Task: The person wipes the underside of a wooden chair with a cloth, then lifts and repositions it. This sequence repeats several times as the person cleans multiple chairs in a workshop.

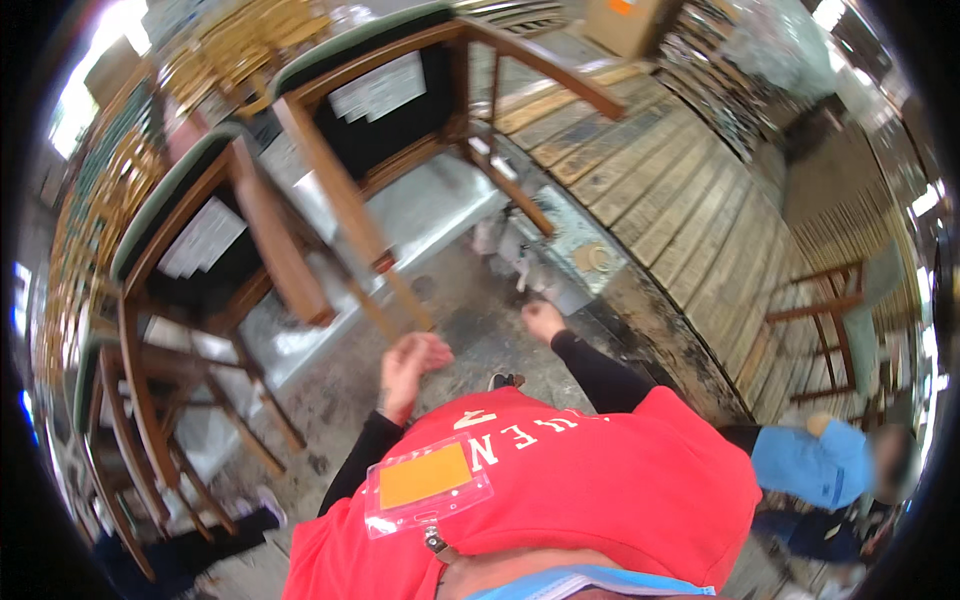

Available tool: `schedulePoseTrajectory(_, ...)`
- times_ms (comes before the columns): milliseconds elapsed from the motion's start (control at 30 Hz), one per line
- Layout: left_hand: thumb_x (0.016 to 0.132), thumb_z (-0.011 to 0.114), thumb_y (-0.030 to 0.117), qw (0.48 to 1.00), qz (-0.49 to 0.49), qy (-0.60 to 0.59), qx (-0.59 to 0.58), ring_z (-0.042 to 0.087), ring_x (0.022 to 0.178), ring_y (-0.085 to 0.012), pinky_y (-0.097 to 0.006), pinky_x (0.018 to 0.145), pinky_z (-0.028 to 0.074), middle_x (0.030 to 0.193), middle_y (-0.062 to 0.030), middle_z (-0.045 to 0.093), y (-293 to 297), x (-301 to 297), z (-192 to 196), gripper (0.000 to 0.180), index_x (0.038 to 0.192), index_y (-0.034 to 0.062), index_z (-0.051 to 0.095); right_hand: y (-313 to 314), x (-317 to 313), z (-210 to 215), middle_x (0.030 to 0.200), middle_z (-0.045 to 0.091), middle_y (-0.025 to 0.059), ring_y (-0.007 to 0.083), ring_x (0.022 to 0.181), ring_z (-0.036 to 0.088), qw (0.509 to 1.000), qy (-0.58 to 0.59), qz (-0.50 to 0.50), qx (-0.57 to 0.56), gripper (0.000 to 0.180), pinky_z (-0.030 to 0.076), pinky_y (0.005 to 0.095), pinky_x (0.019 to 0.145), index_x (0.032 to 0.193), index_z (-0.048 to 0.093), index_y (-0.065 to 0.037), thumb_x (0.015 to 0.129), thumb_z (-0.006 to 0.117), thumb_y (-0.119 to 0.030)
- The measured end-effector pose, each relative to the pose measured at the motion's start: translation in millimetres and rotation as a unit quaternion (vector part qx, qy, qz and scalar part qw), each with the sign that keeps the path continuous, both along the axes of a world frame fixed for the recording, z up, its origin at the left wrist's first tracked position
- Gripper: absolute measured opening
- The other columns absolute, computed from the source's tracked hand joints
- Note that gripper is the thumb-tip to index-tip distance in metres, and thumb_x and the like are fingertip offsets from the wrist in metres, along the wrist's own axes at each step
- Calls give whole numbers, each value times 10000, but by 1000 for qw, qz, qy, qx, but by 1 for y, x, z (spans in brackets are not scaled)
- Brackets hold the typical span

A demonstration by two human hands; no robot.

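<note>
My left hand (408, 370) is just below the lower end of an upturned chair's brown wooden leg (405, 300). Its fingers look loosely stretched to the right, with no thing visible in them; blur softens them. To the right, my right hand (543, 322) has curled fingers, and whatever they may hold is hidden. Past it lies a crumpled whitish item (537, 277) at a pale box-like container (565, 290). The dark-undersided chair (385, 100) is tilted on a metal-covered bench (425, 215), a paper label on its underside.
A second tilted chair (205, 235) and another chair (105, 400) stand at left. A slatted wooden platform (690, 190) fills the right, with a chair (835, 315) beyond. A person in a blue top (815, 465) is at lower right. Stacked wooden frames (240, 45) rise behind.
</note>
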State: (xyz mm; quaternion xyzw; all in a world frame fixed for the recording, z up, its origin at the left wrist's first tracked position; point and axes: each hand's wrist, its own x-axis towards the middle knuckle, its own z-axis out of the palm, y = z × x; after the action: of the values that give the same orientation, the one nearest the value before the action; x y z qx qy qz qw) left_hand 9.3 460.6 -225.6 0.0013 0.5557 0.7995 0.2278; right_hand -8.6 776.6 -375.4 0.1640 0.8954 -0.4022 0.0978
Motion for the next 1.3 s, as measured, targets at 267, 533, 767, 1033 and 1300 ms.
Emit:
schedulePoseTrajectory(267, 954, 431, 665, 897, -6, 88, 433, 473, 1345, -382, -561, 1158, 313, 1470, -221, 484, 20, -134, 42, 832, 1471, 14, 422, 70, -63, 60, 848, 735, 90, 161, 664, 678, 966, 80, -145, -196, 284, 551, 338, 666, 1033, 723, 0, 922, 605, -234)
schedulePoseTrajectory(533, 987, 531, 427, 920, 6, 100, 378, 592, 1027, -209, -370, 898, 509, 1270, -116, 574, -6, -187, 91, 680, 1446, -56, 395, 32, -39, 37, 927, 716, 73, 137, 764, 666, 969, -75, 58, -229, 360, 563, 292, 692, 1170, 679, 24, 930, 626, -240)
schedulePoseTrajectory(767, 1020, 565, 272, 910, 18, -80, 407, 555, 748, -144, -295, 688, 499, 883, -37, 567, -18, -185, 128, 320, 1200, 7, 553, 80, -62, 60, 946, 728, 116, 173, 767, 705, 967, -59, -70, -238, 348, 555, 309, 670, 1147, 686, 36, 900, 631, -203)
schedulePoseTrajectory(1033, 921, 640, 238, 927, 200, -41, 316, 564, 690, -132, -275, 601, 492, 831, -22, 568, 63, -179, 118, 236, 1051, 53, 573, 153, -169, 122, 1059, 712, 55, 122, 858, 689, 958, 2, -62, -279, 342, 499, 239, 650, 1265, 617, -16, 997, 599, -226)
schedulePoseTrajectory(1300, 896, 635, 291, 907, 339, -77, 238, 647, 663, -228, -386, 607, 537, 794, -86, 607, 228, -185, 121, 257, 954, 54, 553, 102, -362, 307, 1171, 654, 168, 251, 988, 688, 886, 118, 143, -426, 460, 592, 396, 817, 1331, 507, 3, 1005, 601, -308)
